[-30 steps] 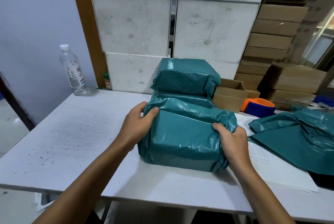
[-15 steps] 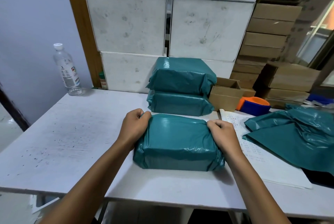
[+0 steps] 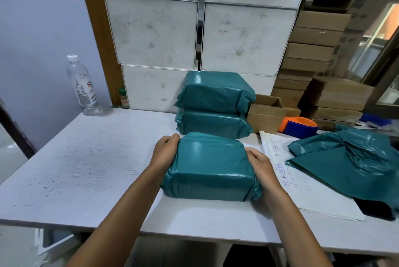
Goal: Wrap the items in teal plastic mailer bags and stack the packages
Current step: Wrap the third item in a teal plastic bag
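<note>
1. My left hand is curled against the left end of the teal package in front of me, fingers bent over its upper left corner and gripping it.
2. My right hand grips the right end the same way, fingers folded onto the plastic at the upper right corner.
3. The package sits flat on the white worktop, near its front edge, held between my two hands and fully wrapped, the film pulled smooth over the top.
4. Just behind it stands a stack of two wrapped packages, one on the other, against the white panels at the back.
5. To my right, a loose heap of teal mailer bags lies partly over a sheet of paper with handwriting.
6. The right edge of the package I hold lies just beside that sheet.
7. Behind the paper are an open cardboard box and an orange and blue tape dispenser, side by side.
8. More brown cartons are piled at the far right.
9. A clear water bottle stands upright at the far left corner of the worktop, well apart from everything else.
</note>
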`<control>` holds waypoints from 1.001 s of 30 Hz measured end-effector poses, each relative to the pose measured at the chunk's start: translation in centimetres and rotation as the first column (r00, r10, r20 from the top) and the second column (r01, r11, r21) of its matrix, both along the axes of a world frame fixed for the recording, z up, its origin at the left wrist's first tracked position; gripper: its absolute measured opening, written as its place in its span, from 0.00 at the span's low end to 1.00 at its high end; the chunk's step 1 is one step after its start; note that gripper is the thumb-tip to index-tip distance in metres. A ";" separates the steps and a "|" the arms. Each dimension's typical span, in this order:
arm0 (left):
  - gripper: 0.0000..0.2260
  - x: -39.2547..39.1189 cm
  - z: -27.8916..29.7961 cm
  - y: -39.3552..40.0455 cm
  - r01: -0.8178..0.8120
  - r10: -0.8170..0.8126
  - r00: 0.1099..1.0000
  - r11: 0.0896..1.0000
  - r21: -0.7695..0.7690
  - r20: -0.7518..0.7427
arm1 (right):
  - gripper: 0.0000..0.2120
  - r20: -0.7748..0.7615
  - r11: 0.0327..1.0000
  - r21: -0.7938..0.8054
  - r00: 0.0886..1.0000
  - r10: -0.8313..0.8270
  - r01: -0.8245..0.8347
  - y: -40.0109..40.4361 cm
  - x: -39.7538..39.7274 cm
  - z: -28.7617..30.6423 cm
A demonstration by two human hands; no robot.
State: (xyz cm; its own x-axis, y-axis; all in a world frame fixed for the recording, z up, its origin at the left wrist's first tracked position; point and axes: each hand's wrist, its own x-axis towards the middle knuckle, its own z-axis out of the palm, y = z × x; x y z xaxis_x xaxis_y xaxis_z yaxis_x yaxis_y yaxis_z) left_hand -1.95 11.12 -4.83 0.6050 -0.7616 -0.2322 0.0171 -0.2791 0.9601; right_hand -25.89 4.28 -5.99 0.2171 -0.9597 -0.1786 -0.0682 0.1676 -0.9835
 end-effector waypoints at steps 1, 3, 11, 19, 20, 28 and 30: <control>0.08 0.0 -0.1 0.0 -0.020 0.021 1.000 0.999 -0.043 0.018 | 0.09 -0.058 0.999 -0.038 0.998 -0.010 0.008 -0.6 -0.1 0.2; 0.03 0.4 -0.1 0.2 -0.052 0.064 0.992 0.992 -0.114 0.106 | 0.11 -0.131 0.991 -0.126 0.990 -0.053 0.037 -1.6 -0.4 0.7; 0.08 -0.9 3.1 2.2 0.180 0.113 0.509 0.956 -0.234 0.854 | 0.16 -0.582 0.785 -0.603 0.752 -0.309 -0.145 -1.2 -0.5 4.2; 0.21 -4.6 1.5 1.9 0.418 -0.407 0.257 0.865 0.279 0.877 | 0.12 -0.703 0.652 -0.634 0.661 -0.262 -0.416 2.3 4.6 4.8; 0.22 -4.3 1.3 1.7 0.415 -0.439 0.264 0.856 0.310 0.859 | 0.13 -0.743 0.686 -0.584 0.627 -0.236 -0.434 2.0 5.0 4.7; 0.37 -2.4 1.3 -0.1 0.395 -0.527 0.314 0.829 0.396 0.790 | 0.16 -0.810 0.838 -0.301 0.586 0.028 -0.456 -1.4 4.8 2.5; 0.38 -2.1 1.4 -0.2 0.415 -0.535 0.399 0.830 0.373 0.745 | 0.15 -0.725 0.853 -0.283 0.680 0.109 -0.438 -2.1 4.3 2.4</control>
State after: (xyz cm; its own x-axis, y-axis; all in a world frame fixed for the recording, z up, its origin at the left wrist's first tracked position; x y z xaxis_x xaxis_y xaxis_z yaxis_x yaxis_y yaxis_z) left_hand -4.00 10.88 -3.47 0.1152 -0.9926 0.0378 -0.8939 -0.0870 0.4397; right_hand -21.57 2.14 -3.61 0.4631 -0.8863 0.0018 -0.6976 -0.3658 -0.6160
